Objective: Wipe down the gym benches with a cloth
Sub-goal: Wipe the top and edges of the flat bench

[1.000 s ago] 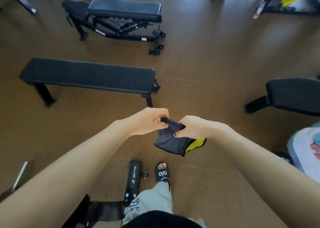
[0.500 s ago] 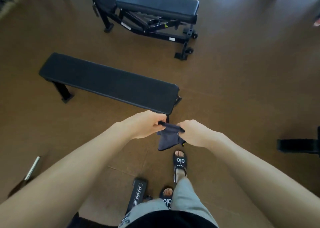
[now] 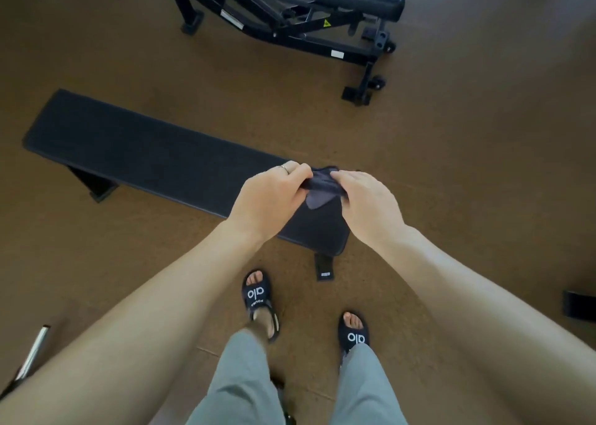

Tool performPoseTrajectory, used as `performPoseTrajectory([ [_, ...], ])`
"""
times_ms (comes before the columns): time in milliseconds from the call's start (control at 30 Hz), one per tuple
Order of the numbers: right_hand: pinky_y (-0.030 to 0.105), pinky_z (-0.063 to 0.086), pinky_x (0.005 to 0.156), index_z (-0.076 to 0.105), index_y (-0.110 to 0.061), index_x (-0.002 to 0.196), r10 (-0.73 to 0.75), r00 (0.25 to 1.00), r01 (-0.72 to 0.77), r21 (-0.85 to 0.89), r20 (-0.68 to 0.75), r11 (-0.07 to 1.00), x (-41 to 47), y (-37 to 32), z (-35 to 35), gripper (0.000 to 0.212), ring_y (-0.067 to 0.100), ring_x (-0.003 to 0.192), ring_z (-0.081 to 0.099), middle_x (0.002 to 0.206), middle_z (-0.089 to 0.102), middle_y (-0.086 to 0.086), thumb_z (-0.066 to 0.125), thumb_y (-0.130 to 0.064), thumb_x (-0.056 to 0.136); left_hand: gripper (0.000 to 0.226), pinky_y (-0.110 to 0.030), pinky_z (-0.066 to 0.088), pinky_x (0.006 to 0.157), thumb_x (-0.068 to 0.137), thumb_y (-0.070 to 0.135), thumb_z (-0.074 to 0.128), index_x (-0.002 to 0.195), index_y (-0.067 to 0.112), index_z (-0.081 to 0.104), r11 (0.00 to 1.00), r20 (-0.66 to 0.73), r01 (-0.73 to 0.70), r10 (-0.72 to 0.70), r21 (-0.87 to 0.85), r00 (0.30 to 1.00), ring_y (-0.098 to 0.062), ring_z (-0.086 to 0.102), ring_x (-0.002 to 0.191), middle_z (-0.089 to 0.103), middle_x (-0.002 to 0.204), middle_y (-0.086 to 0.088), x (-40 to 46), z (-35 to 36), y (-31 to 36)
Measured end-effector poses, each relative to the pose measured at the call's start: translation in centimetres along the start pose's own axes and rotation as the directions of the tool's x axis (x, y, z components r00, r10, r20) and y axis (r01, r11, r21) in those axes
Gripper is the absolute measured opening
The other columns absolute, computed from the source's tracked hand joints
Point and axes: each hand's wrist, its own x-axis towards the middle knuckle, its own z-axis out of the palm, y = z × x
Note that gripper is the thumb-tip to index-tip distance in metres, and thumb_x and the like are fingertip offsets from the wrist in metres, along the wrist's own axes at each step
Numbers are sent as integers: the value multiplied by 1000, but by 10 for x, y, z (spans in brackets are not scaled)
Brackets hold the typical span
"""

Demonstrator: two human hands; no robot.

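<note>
My left hand (image 3: 269,198) and right hand (image 3: 364,203) both pinch the dark cloth (image 3: 321,187), bunched between them just above the near end of the flat bench (image 3: 154,160). The cloth has not touched the pad yet. Beyond the flat bench stands the adjustable bench (image 3: 290,8); on the near side of it are my sandals (image 3: 258,299). My worry: the cloth is wadded small, so a swipe from here could skip most of the pad, or one corner could slip free. Since half a second ago I have stepped up to the flat bench, and the hands now hang over its end instead of short of it.
</note>
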Motion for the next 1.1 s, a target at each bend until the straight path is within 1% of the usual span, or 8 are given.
performPoseTrajectory([
  [100, 47, 45, 112, 62, -4, 140, -37, 987, 23, -93, -154, 995, 27, 14, 62, 50, 36, 133, 58, 141, 64, 16, 71, 0, 91, 24, -36, 54, 73, 95, 17, 62, 119, 12, 66, 997, -6, -30, 30, -66, 1000, -24, 67, 88, 69, 115, -2, 10, 54, -47],
  [200, 48, 29, 125, 45, -12, 156, 53, 996, -42, -149, 66, 988, 34, 35, 141, 60, 33, 152, 36, 162, 43, 13, 64, -18, 99, 34, -41, 56, 87, 93, 19, 66, 126, 12, 65, 996, 114, -47, 55, -74, 992, -26, 67, 99, 66, 125, -6, -5, 123, -89],
  [300, 49, 12, 130, 22, -26, 165, 155, 948, -100, -201, 279, 974, 33, 61, 224, 66, 29, 161, 10, 173, 18, 5, 48, -43, 106, 38, -39, 55, 95, 95, 24, 64, 132, 16, 63, 998, 187, -2, 14, -65, 982, -22, 66, 108, 65, 130, -4, -26, 197, -123],
  [500, 56, 9, 129, 26, -36, 163, 171, 985, -166, -163, 17, 973, 77, 90, 339, 61, 28, 161, 12, 173, 19, 4, 21, -57, 107, 35, -38, 48, 107, 100, 31, 57, 131, 17, 64, 993, 95, 92, -84, -75, 992, -19, 60, 119, 63, 131, -2, -24, 327, -163],
  [700, 62, 7, 126, 27, -37, 163, 126, 979, -168, -291, -157, 942, 102, 106, 383, 60, 33, 160, 15, 173, 20, 6, 14, -58, 108, 18, -35, 43, 103, 100, 28, 55, 111, 18, 66, 995, -189, 74, -85, -68, 978, -18, 56, 112, 62, 120, -1, -22, 380, -178],
  [867, 60, 5, 128, 24, -39, 163, 25, 989, -70, -309, -146, 948, 129, 134, 372, 61, 29, 160, 12, 174, 18, 3, 13, -56, 106, 14, -36, 44, 97, 101, 27, 56, 110, 20, 64, 996, -227, 56, -71, -72, 971, -16, 53, 109, 59, 118, 3, -22, 388, -180],
  [1000, 60, 0, 128, 17, -42, 163, 86, 990, -116, -297, -113, 948, 171, 155, 351, 58, 27, 161, 4, 175, 10, -1, 14, -55, 107, 10, -32, 42, 93, 99, 26, 57, 105, 20, 63, 994, -251, 85, -101, -75, 963, -15, 53, 104, 58, 113, 6, -18, 387, -178],
  [1100, 62, 2, 127, 23, -38, 163, 98, 985, -135, -277, -142, 951, 155, 146, 358, 58, 29, 160, 9, 174, 16, 2, 16, -51, 107, 7, -31, 40, 91, 98, 21, 57, 102, 19, 62, 992, -248, 99, -114, -73, 962, -16, 54, 101, 59, 111, 7, -21, 385, -178],
])
